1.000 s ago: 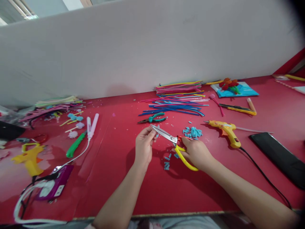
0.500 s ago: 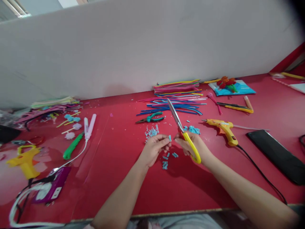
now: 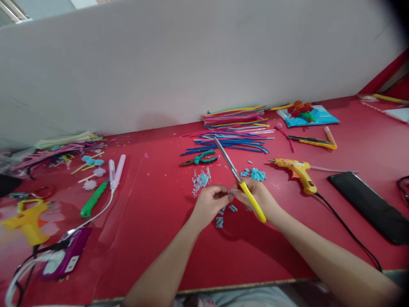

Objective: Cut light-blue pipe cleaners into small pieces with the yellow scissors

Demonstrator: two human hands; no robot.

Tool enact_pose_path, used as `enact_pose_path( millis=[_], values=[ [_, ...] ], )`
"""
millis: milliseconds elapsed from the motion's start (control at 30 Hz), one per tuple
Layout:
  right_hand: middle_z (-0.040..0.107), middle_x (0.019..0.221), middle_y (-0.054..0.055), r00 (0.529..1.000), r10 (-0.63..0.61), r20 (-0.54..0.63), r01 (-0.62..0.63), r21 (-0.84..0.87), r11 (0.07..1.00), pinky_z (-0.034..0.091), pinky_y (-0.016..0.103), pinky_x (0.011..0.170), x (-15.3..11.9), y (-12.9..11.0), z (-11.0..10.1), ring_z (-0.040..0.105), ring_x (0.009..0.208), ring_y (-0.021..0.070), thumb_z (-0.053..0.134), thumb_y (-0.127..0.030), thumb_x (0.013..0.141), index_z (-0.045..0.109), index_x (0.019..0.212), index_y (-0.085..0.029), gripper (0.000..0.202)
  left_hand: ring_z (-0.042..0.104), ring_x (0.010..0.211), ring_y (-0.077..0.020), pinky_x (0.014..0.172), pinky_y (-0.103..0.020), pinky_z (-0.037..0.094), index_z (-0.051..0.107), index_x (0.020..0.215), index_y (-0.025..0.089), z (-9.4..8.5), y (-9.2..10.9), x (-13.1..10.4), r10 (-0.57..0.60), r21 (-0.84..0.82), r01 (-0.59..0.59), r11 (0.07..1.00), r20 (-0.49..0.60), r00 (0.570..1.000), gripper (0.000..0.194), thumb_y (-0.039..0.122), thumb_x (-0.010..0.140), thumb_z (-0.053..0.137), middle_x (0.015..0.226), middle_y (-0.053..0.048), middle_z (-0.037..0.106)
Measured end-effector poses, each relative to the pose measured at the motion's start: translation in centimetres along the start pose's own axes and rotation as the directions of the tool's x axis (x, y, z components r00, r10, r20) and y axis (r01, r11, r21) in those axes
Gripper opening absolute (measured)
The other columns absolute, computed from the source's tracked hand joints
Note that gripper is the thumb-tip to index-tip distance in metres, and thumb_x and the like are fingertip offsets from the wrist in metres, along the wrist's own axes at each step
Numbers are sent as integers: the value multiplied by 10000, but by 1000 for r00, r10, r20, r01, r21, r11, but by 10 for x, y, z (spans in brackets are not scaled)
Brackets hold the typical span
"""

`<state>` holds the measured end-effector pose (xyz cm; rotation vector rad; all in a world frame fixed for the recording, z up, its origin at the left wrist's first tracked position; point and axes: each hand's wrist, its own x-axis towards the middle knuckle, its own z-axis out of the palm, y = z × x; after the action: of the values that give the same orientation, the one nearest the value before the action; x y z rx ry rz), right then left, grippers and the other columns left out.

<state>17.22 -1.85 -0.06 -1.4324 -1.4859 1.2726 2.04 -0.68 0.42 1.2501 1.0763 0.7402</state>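
My left hand (image 3: 209, 207) pinches a short light-blue pipe cleaner piece (image 3: 232, 192) between thumb and fingertips. Yellow-handled scissors (image 3: 251, 198) rest in my right hand (image 3: 265, 200), blades closed and pointing up and away to the left. The fingertips of both hands meet at the small piece, which they mostly hide. Below them on the red table lie several cut light-blue pieces (image 3: 219, 222). Fine blue clippings (image 3: 201, 179) are scattered just beyond my left hand, and a pile of light-blue pieces (image 3: 257, 175) sits beyond my right hand.
Teal-handled pliers (image 3: 200, 159) and bundles of coloured pipe cleaners (image 3: 234, 117) lie farther back. To the right are a yellow glue gun (image 3: 295, 167) and a black phone (image 3: 367, 207). On the left are a pink styling iron (image 3: 119, 170), a green cutter (image 3: 94, 199) and a purple power strip (image 3: 75, 253).
My two hands have come together, so the fingertips of my right hand now meet the blue piece in my left. The scissors have tilted farther left. The view has shifted slightly.
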Motion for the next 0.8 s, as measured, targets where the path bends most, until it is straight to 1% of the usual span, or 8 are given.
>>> enact_pose_path(
  millis=[100, 167, 267, 333, 467, 600, 667, 800],
  values=[
    [372, 462, -69, 997, -69, -28, 65, -142, 988, 248, 189, 414, 2, 4, -3, 350, 413, 63, 471, -316, 709, 441, 648, -177, 155, 435, 498, -69, 494, -194, 342, 596, 678, 130, -1, -2, 1, 16, -20, -17, 1000, -31, 999, 138, 256, 629, 630, 553, 29, 513],
    [416, 515, -48, 990, -134, -46, 113, -305, 946, 243, 194, 435, 2, 6, -7, 369, 457, 73, 477, -372, 710, 441, 644, -179, 208, 440, 482, -67, 492, -198, 355, 592, 699, 133, -4, -4, 3, 17, -100, -28, 995, -108, 994, 142, 258, 638, 622, 556, 27, 525],
    [461, 533, -31, 987, -159, -30, 111, -592, 798, 225, 204, 449, 1, 7, -11, 394, 470, 88, 473, -459, 704, 451, 666, -190, 273, 455, 487, -66, 489, -193, 359, 589, 730, 134, -12, -6, 7, 29, -232, -93, 968, -264, 964, 150, 244, 635, 626, 573, 18, 546],
    [493, 536, -23, 990, -142, 9, 106, -712, 694, 216, 210, 450, -1, 7, -10, 430, 466, 101, 448, -512, 708, 462, 725, -197, 315, 465, 499, -63, 484, -186, 355, 590, 743, 134, -17, -6, 8, 43, -305, -155, 940, -346, 937, 157, 228, 626, 633, 595, 12, 557],
    [564, 601, 7, 987, -154, 54, 134, -811, 569, 211, 223, 459, -5, 7, -4, 512, 507, 129, 377, -574, 731, 449, 811, -198, 391, 464, 499, -56, 473, -177, 344, 598, 720, 126, -23, -4, 10, 71, -362, -247, 899, -436, 897, 135, 202, 616, 638, 585, 7, 556],
    [582, 608, 30, 983, -170, 70, 143, -870, 472, 191, 241, 459, -5, 10, -3, 535, 519, 147, 315, -561, 770, 429, 785, -189, 390, 457, 502, -54, 473, -177, 343, 610, 724, 125, -25, -2, 9, 102, -341, -272, 900, -443, 891, 120, 200, 631, 622, 585, 5, 551],
    [589, 615, 38, 982, -168, 82, 150, -882, 446, 179, 248, 455, -4, 11, -4, 540, 524, 152, 297, -557, 780, 429, 797, -183, 397, 454, 503, -56, 473, -179, 343, 610, 719, 123, -26, -2, 9, 108, -330, -274, 903, -443, 890, 113, 198, 634, 617, 585, 4, 546],
    [595, 625, 47, 982, -164, 98, 160, -889, 430, 166, 251, 456, -4, 11, -5, 536, 521, 147, 288, -532, 795, 429, 808, -175, 384, 453, 502, -60, 474, -181, 344, 599, 689, 128, -27, -2, 9, 116, -324, -283, 902, -450, 885, 87, 191, 632, 616, 570, 9, 537]
  ],
)
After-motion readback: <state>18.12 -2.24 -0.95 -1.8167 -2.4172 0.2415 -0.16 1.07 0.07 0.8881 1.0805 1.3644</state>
